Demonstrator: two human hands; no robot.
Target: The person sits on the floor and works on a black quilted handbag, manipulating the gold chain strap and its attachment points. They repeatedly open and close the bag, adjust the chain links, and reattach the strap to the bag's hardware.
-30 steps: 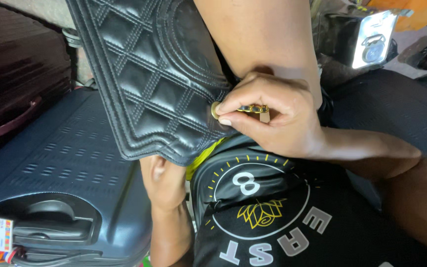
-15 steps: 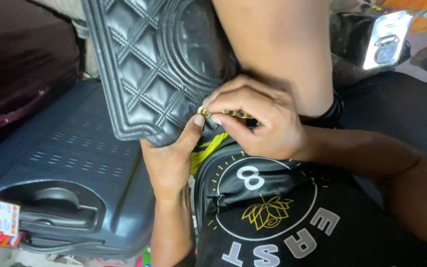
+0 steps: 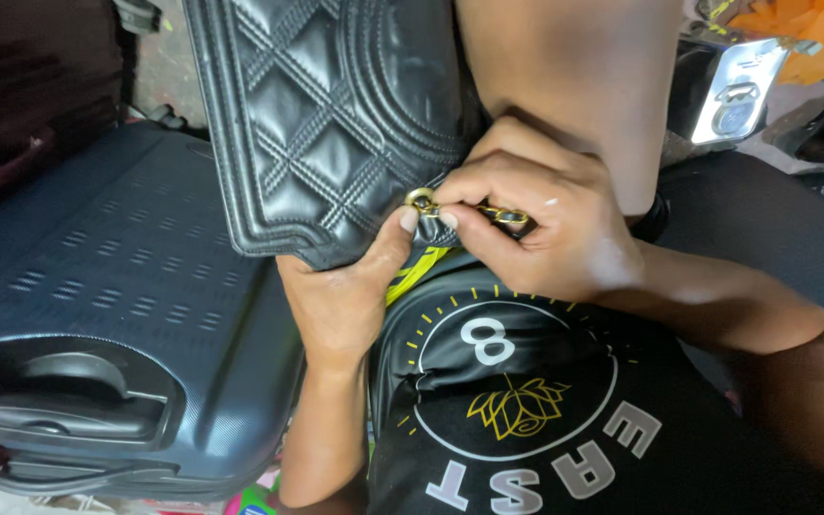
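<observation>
We note our left hand (image 3: 340, 296) propping the quilted black bag (image 3: 326, 124) from below, right hand (image 3: 536, 224) fingers pinched on its gold clasp (image 3: 423, 201), apparently chain-linked, beside a dark suitcase (image 3: 97, 305), above a black printed pouch (image 3: 526, 410).

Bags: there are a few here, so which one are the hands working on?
The quilted black handbag. The left hand holds its bottom corner and the right hand pinches its gold clasp; the dark suitcase and printed black bag lie untouched.

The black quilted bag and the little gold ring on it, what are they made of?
The quilted bag looks like leather or imitation leather: smooth, slightly glossy, with stitched diamonds. The gold ring, pinched between the left hand and right hand, looks like shiny metal, brass-coloured.
</observation>
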